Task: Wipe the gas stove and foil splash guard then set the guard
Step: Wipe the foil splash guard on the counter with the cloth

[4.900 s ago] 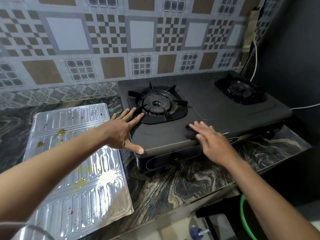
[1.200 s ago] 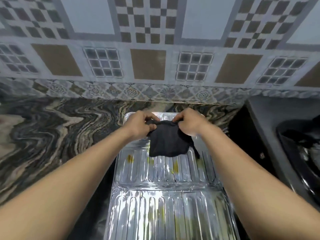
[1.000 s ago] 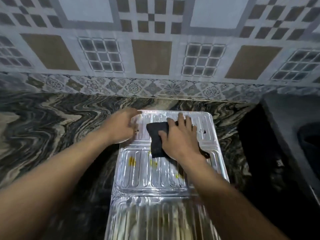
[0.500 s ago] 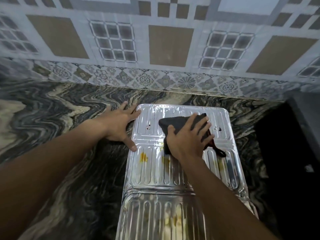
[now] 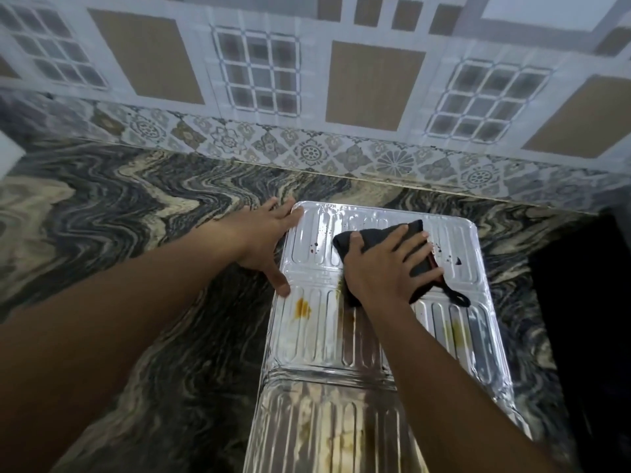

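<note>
The ribbed foil splash guard (image 5: 317, 339) lies flat on the marble counter, with yellow stains on its middle panel and dark specks near its far end. My right hand (image 5: 382, 271) presses a black cloth (image 5: 421, 264) flat onto the guard's far panel, fingers spread. My left hand (image 5: 263, 240) rests open at the guard's far left corner, thumb on the foil edge, fingers on the counter. The gas stove (image 5: 587, 319) shows only as a dark mass at the right edge.
The dark swirled marble counter (image 5: 119, 233) stretches to the left. A patterned tiled wall (image 5: 341, 80) rises right behind the guard's far end. A white object (image 5: 8, 151) peeks in at the far left edge.
Both hands held the cloth above the guard; now the right hand presses it on the foil and has slid it slightly right. The left hand moved to the guard's left corner.
</note>
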`<action>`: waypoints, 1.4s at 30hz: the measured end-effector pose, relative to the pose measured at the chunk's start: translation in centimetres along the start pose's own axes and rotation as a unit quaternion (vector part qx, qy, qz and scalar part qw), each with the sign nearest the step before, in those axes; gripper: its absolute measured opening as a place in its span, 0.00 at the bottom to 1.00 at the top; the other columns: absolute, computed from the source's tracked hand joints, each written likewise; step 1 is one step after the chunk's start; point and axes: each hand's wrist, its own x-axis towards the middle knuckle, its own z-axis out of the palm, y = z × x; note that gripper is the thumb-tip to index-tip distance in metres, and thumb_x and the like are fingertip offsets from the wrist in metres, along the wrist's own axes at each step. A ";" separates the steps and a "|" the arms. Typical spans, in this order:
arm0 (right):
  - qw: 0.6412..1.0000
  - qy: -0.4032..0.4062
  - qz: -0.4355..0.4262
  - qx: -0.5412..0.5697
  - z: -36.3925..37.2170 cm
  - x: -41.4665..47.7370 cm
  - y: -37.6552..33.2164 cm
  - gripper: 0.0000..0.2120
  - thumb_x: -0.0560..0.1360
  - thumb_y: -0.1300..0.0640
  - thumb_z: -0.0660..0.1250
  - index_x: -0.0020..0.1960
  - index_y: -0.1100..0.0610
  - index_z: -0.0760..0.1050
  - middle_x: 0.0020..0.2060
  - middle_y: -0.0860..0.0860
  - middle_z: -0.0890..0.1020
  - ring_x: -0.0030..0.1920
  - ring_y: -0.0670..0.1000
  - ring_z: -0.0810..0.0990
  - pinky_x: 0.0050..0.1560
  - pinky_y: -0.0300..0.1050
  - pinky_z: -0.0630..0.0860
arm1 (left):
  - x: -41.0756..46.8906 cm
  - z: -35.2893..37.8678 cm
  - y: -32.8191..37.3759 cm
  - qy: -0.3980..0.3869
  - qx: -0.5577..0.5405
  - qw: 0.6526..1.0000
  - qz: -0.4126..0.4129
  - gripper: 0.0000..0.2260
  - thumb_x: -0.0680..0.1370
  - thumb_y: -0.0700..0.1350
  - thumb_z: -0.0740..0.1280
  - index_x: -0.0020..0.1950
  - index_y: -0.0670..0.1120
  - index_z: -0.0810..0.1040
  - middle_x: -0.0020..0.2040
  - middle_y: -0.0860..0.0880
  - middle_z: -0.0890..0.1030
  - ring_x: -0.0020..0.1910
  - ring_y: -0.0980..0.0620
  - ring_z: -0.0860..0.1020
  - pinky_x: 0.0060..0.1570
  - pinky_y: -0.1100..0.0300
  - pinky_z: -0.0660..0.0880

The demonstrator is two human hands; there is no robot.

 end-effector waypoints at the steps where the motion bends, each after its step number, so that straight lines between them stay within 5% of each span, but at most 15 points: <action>1: 1.000 0.015 -0.014 -0.006 0.3 0.0 0.1 0.43 0.79 0.33 0.46 0.80 0.61 0.38 0.79 0.61 0.38 0.79 0.60 0.35 0.72 0.71 0.34 | 0.0 0.1 -0.1 0.002 -0.004 1.000 0.002 0.72 0.49 0.78 0.73 0.80 0.54 0.35 0.80 0.54 0.34 0.80 0.47 0.38 0.76 0.37 0.52; 7: 0.978 0.004 -0.202 -0.050 0.1 1.5 -0.1 0.32 0.83 0.42 0.45 0.81 0.56 0.44 0.80 0.57 0.44 0.80 0.56 0.40 0.75 0.65 0.36 | -0.3 -0.1 0.2 0.008 -0.005 1.000 0.000 0.72 0.49 0.77 0.73 0.81 0.53 0.36 0.80 0.54 0.34 0.80 0.48 0.38 0.77 0.38 0.51; 13: 0.897 -0.042 -0.422 -0.124 0.2 0.3 -1.0 0.28 0.84 0.48 0.48 0.81 0.54 0.47 0.81 0.52 0.49 0.80 0.53 0.44 0.76 0.64 0.40 | -0.3 -0.2 0.3 0.004 -0.018 1.000 -0.004 0.73 0.49 0.77 0.74 0.81 0.53 0.36 0.80 0.54 0.34 0.80 0.48 0.38 0.77 0.38 0.51; 17: 0.871 -0.049 -0.475 -0.118 0.5 -1.0 0.2 0.27 0.84 0.49 0.51 0.81 0.53 0.49 0.81 0.51 0.52 0.80 0.52 0.46 0.77 0.62 0.41 | -0.3 -0.4 0.5 0.004 -0.013 1.000 -0.008 0.72 0.50 0.75 0.75 0.81 0.52 0.37 0.80 0.54 0.34 0.80 0.48 0.38 0.77 0.39 0.49; 24: 0.925 -0.049 -0.372 -0.057 -0.7 2.0 0.9 0.27 0.85 0.50 0.47 0.81 0.56 0.48 0.81 0.53 0.50 0.80 0.51 0.45 0.77 0.61 0.39 | -0.3 -0.4 0.6 -0.009 -0.020 1.000 -0.013 0.72 0.50 0.75 0.75 0.80 0.53 0.36 0.80 0.54 0.33 0.80 0.48 0.37 0.77 0.38 0.50; 42: 0.993 0.030 -0.107 -0.049 -3.8 4.1 9.5 0.28 0.85 0.48 0.46 0.81 0.59 0.49 0.80 0.60 0.51 0.80 0.56 0.46 0.77 0.59 0.42 | 0.1 -0.3 0.6 -0.019 -0.019 1.000 -0.005 0.74 0.47 0.76 0.73 0.80 0.52 0.34 0.79 0.53 0.31 0.80 0.46 0.37 0.76 0.37 0.50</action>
